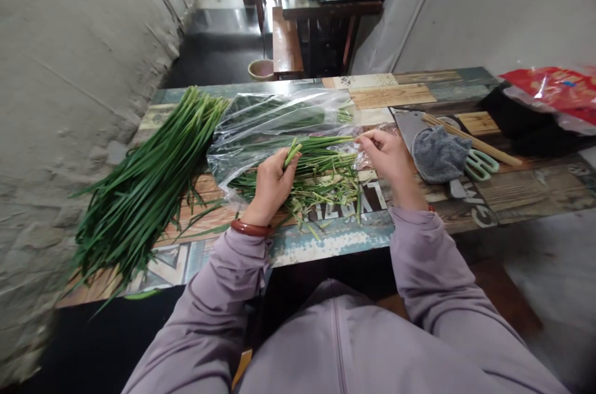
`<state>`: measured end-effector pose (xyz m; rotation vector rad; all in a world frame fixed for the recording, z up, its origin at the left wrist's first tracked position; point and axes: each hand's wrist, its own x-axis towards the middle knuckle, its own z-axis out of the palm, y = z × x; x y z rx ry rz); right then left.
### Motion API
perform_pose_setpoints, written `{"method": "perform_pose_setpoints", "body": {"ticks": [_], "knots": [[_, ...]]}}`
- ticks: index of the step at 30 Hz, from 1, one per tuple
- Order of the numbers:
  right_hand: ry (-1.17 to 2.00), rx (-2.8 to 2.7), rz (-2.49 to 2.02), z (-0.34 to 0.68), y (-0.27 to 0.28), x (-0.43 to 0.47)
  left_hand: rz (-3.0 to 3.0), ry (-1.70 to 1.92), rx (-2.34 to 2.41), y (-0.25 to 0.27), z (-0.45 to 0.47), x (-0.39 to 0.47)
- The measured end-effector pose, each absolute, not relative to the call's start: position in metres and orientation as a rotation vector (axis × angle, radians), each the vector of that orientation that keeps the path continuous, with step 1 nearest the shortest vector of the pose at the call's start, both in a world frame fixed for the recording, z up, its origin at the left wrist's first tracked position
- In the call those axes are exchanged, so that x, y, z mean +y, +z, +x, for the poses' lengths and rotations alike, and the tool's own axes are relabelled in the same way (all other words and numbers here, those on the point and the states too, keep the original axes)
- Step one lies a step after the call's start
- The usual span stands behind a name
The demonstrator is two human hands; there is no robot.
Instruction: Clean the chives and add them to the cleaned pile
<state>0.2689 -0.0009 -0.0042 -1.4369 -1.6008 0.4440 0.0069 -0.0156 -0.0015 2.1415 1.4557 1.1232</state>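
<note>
My left hand (270,185) is closed around a few garlic chives, whose pale green ends (292,152) stick up past the thumb. With thumb and fingers pinched, my right hand (382,155) grips the tips of chive stems at the right end of the loose pile (321,155). A clear plastic bag (274,111) with more chives inside lies behind and left of that pile. Trimmed scraps (321,192) are strewn on the table in front of it. To the left rests a large bunch of long green chives (153,189), roots ends pointing away from me.
On the right of the patterned table (410,93) lie a grey cloth (440,153), scissors with pale green handles (482,164) and wooden chopsticks (475,139). Farther right is a red and black bag (549,93). Behind stand a bench (286,40), a basket (261,69) and another table (333,8).
</note>
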Motion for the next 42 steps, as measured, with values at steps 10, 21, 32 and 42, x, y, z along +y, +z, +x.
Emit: {"method": "perform_pose_setpoints", "body": {"ticks": [10, 21, 32, 42], "knots": [[0.09, -2.016, -1.457, 0.275, -0.033, 0.008, 2.168, 1.137, 1.43, -0.003, 0.006, -0.012], [0.178, -1.655, -1.334, 0.258, -0.03, -0.006, 2.151, 1.202, 1.42, -0.005, 0.003, -0.01], [0.581, -1.213, -1.09, 0.227, -0.042, -0.033, 2.132, 1.376, 1.251, -0.005, 0.005, -0.009], [0.664, -1.103, -0.983, 0.191, -0.028, -0.044, 2.322, 1.068, 1.267, -0.003, 0.009, -0.017]]}}
